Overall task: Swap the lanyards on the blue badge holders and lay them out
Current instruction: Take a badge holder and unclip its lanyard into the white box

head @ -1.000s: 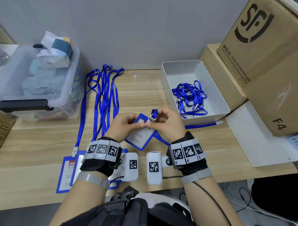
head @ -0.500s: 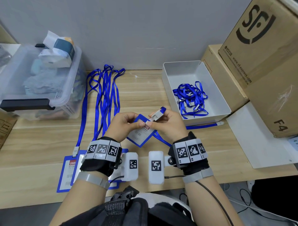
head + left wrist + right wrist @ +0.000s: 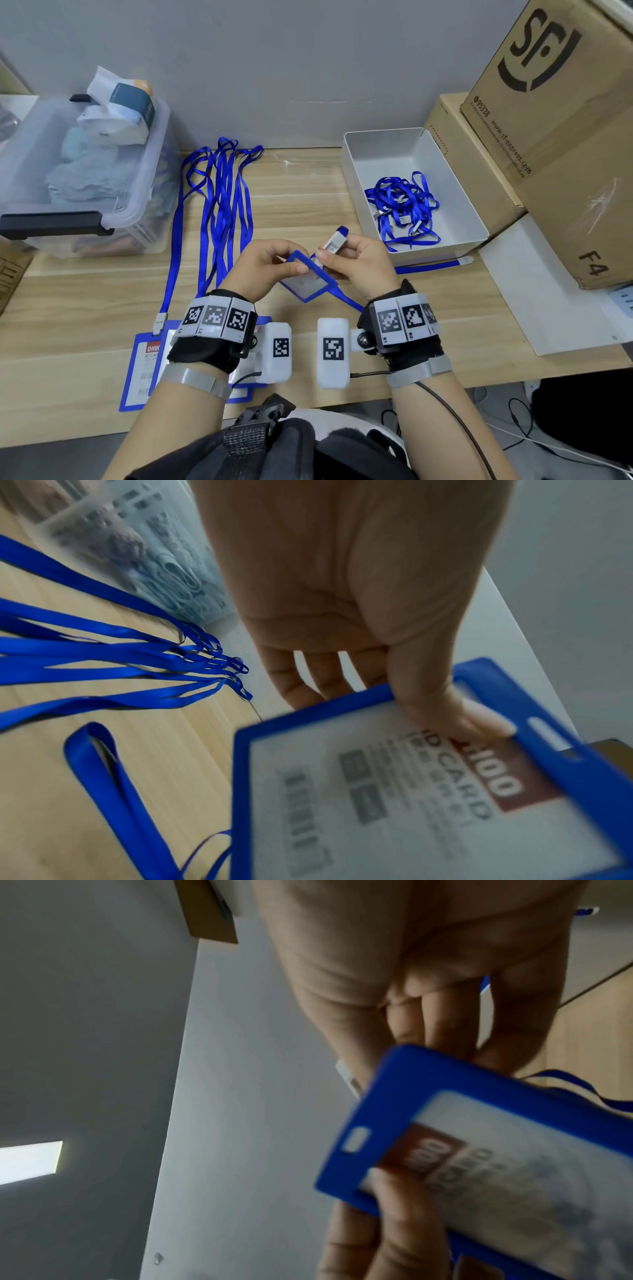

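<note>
My left hand grips a blue badge holder by its top corner, thumb on the card face, above the table's middle. In the left wrist view the badge holder shows an empty slot. My right hand pinches a white lanyard clip just above the holder's top edge. The clip's blue strap trails right across the table. In the right wrist view the holder lies below my right hand, its slot empty too, and the clip shows beside it.
Several badge holders with long lanyards lie on the wooden table at the left. A white box with several tangled lanyards stands right of centre. A clear bin is far left, cardboard boxes at right.
The clip has tilted right and come away from the holder's top. My left hand has tipped the holder flatter and a little lower.
</note>
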`<move>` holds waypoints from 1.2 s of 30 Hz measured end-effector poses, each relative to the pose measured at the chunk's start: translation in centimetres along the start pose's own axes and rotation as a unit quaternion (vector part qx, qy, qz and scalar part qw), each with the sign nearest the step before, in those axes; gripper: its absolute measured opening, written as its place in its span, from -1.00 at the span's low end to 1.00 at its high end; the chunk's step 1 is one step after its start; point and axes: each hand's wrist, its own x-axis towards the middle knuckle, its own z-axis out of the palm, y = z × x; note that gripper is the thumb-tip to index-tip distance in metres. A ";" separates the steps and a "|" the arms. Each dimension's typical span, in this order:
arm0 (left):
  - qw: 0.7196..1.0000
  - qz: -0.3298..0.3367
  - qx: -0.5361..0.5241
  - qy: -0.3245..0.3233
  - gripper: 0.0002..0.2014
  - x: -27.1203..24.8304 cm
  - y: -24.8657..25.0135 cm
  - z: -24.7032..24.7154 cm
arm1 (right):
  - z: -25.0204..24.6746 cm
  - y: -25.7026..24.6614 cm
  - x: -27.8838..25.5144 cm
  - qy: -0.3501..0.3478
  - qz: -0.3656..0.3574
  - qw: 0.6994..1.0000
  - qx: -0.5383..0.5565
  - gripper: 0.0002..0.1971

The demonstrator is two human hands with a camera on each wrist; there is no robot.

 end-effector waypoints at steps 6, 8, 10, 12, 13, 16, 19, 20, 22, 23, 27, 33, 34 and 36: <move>1.000 0.017 -0.006 0.016 -0.91 0.2 -0.3 -0.4 | -0.8 -0.4 0.4 0.032 -0.009 0.999 -0.044 -0.98; 1.000 0.023 0.008 0.017 -0.89 0.5 -0.2 -0.7 | -0.9 -1.2 0.7 0.007 -0.029 0.995 -0.093 -0.97; 0.999 0.033 0.019 -0.010 -0.83 0.9 0.3 -0.7 | -0.8 -2.3 0.9 -0.022 -0.051 0.986 -0.154 -0.89; 0.998 0.047 0.018 -0.028 -0.80 1.3 1.2 -0.6 | -0.7 -3.4 1.1 -0.045 -0.069 0.981 -0.177 -0.84; 0.998 0.053 0.005 -0.025 -0.81 1.5 1.7 -0.5 | -0.7 -3.8 1.2 -0.048 -0.075 0.980 -0.179 -0.84; 0.996 0.055 -0.072 -0.015 -0.80 1.8 3.1 -0.5 | -1.1 -4.2 1.7 -0.036 -0.087 0.972 -0.216 -0.90; 0.992 0.043 -0.098 -0.067 -0.75 2.0 4.0 -0.5 | -1.3 -3.9 1.8 -0.050 -0.104 0.944 -0.308 -0.96; 0.991 0.037 -0.098 -0.086 -0.74 2.1 4.2 -0.4 | -1.4 -3.7 1.8 -0.055 -0.104 0.937 -0.330 -0.91; 0.989 0.023 -0.091 -0.113 -0.76 2.5 4.2 -0.1 | -1.6 -3.2 1.9 -0.043 -0.106 0.937 -0.329 -0.86; 0.988 0.014 -0.094 -0.122 -0.82 2.7 4.1 0.0 | -1.6 -3.1 1.9 -0.035 -0.116 0.944 -0.308 -0.87; 0.975 -0.019 -0.088 -0.204 -0.74 2.7 3.6 0.3 | -1.8 -3.9 1.7 -0.047 -0.137 0.978 -0.152 -0.80; 0.974 -0.079 -0.165 -0.132 -0.92 2.9 1.6 0.1 | -3.2 -4.8 2.2 -0.002 -0.101 0.980 0.170 -0.85; 0.972 -0.066 -0.204 -0.099 -0.82 3.0 1.3 -0.3 | -3.6 -4.7 2.2 0.002 -0.091 0.978 0.187 -0.85; 0.962 -0.029 -0.262 -0.078 -0.68 3.3 1.4 -0.8 | -3.9 -4.3 2.3 -0.008 -0.074 0.985 0.156 -0.85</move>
